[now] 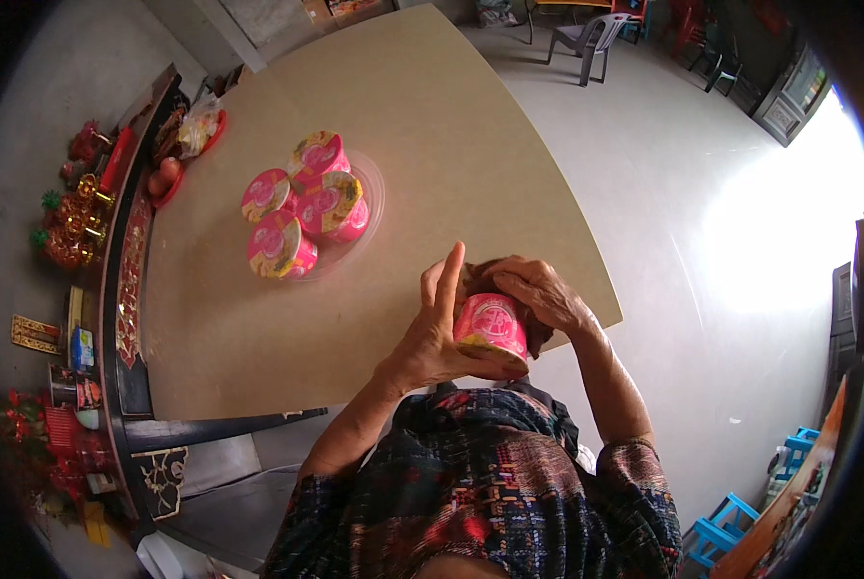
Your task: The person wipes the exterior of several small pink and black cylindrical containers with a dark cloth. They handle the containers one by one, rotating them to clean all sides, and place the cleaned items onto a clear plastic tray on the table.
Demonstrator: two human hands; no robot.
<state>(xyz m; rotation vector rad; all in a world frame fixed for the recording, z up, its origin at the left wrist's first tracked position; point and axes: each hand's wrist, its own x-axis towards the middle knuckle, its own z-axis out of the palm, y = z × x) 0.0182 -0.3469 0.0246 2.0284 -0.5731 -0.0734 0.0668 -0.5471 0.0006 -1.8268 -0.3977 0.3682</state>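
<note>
Close to my body, near the table's corner, my left hand grips a pink instant noodle cup. The cup is tilted, with its yellow-patterned lid edge toward me. One finger of that hand points up, away from the cup. My right hand is closed over a dark brown cloth, which is pressed against the cup's far and right side. Part of the cloth is hidden under the fingers. Farther left, several similar pink cups stand grouped on a clear round tray.
The beige table reaches far ahead and ends in a corner at my right. Along its left runs a dark carved altar table with red and gold ornaments. Red fruit plates sit at its edge. A grey chair and blue stools stand beyond.
</note>
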